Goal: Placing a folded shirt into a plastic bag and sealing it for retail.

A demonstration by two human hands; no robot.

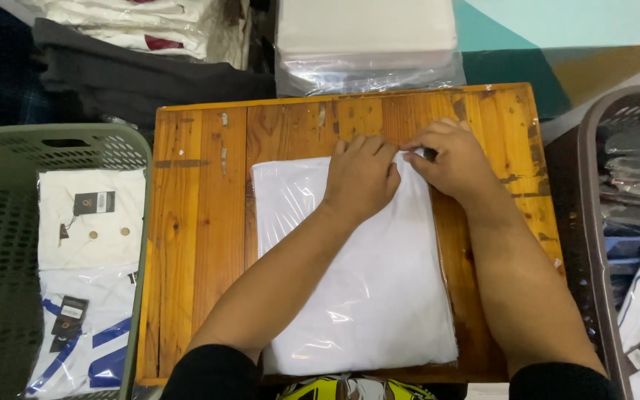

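Note:
A folded white garment in a clear plastic bag lies on a small wooden table. My left hand presses flat on the bag's far edge, fingers curled over it. Right beside it, my right hand pinches the bag's top right corner between fingertips and thumb. Both forearms reach in from the bottom of the view, with black sleeves at the elbows.
A green basket at the left holds bagged white and blue-striped garments. A grey basket at the right holds dark and white-blue garments. Beyond the table lie a stack of clear bags and dark cloth.

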